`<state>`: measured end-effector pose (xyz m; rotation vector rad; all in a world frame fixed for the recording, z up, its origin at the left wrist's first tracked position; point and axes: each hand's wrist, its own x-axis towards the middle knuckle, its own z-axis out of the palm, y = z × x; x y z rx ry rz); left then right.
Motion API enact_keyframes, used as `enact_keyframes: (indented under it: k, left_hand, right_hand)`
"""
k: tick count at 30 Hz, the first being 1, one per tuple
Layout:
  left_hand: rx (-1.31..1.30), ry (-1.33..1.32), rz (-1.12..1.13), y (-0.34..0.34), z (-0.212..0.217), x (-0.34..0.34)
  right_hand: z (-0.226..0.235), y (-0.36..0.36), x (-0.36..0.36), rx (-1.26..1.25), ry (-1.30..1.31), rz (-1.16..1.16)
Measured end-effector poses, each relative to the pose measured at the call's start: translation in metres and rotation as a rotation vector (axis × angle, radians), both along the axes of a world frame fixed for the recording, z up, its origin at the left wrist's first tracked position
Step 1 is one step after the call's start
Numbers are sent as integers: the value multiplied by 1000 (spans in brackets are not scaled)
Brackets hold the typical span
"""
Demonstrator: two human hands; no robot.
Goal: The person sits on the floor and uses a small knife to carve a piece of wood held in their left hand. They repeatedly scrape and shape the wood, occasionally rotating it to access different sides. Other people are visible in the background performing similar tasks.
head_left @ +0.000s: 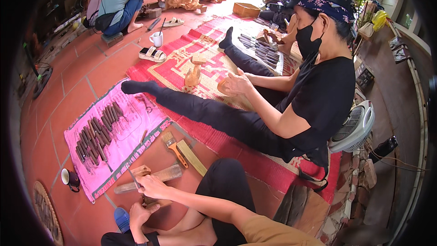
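My right hand (154, 187) is closed round a slim carving tool (134, 178), whose dark, narrow length points up and away from me. Below it, my left hand (140, 215) grips a small piece of wood (157, 203), partly hidden by both hands. Just beyond my right hand lie a long wooden bar (166, 174) and a small wood block (140, 170). A flat brush with an orange handle (176, 149) rests on the tiles beside a pale wooden strip (191, 157).
Several carving chisels (98, 132) lie on a pink cloth (136, 130) ahead. A dark mug (69, 178) and round basket (47, 214) stand left. On a red mat (195, 41), a co-worker in black (314, 91) sits with legs stretched out, near a fan (353, 127).
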<state>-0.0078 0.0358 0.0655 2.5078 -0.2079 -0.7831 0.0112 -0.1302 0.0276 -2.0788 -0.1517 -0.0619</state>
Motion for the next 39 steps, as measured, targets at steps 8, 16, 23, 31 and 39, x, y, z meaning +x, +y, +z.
enact_keyframes:
  k: [8, 16, 23, 31, 39]
  left_hand:
    - [-1, 1, -21, -5, 6, -1]
    - [-42, -8, -90, -7, 10, 5]
    - [-19, 14, -18, 19, 0, -6]
    - [40, -1, -31, 2, 9, -26]
    - [-9, -166, 71, -5, -18, -41]
  right_hand:
    - [-3, -6, 11, 218, 39, -102]
    - [-23, -10, 9, 64, 103, 74]
    - [7, 5, 12, 133, 152, 18]
    - [11, 7, 24, -83, 80, -21]
    - [22, 10, 19, -191, 197, 144]
